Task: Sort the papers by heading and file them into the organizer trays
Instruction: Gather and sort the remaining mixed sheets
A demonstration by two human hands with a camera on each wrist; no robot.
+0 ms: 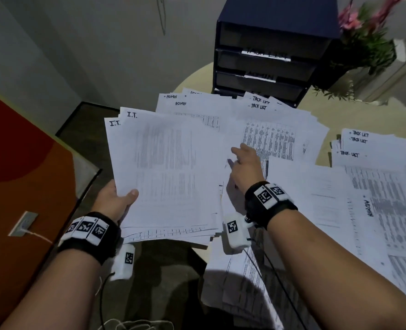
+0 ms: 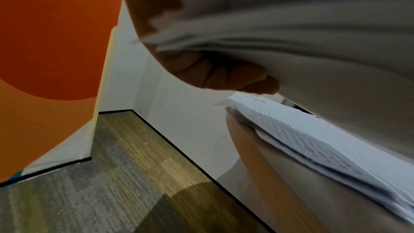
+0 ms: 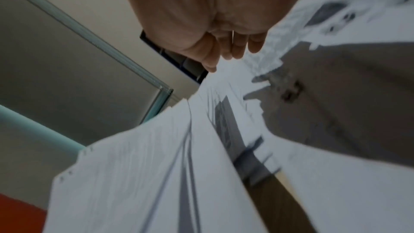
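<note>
My left hand (image 1: pixel 116 201) grips the near left corner of a stack of papers headed "I.T." (image 1: pixel 164 172), thumb on top, holding it above the table's left edge. In the left wrist view the fingers (image 2: pixel 224 75) curl under that stack (image 2: pixel 291 33). My right hand (image 1: pixel 245 165) hovers with straight fingers over the right edge of the stack and the spread sheets beside it; in the right wrist view its fingers (image 3: pixel 237 49) point down at the papers (image 3: pixel 156 166). A dark blue organizer (image 1: pixel 268 58) with labelled trays stands at the back.
"ADMIN" sheets (image 1: pixel 185 103) and "TASK LIST" sheets (image 1: pixel 280 125) lie fanned before the organizer on the round beige table (image 1: pixel 354 117). More piles (image 1: pixel 375 186) cover the right side. A potted plant (image 1: pixel 368 48) stands beside the organizer. An orange panel (image 1: pixel 18 175) is on the left.
</note>
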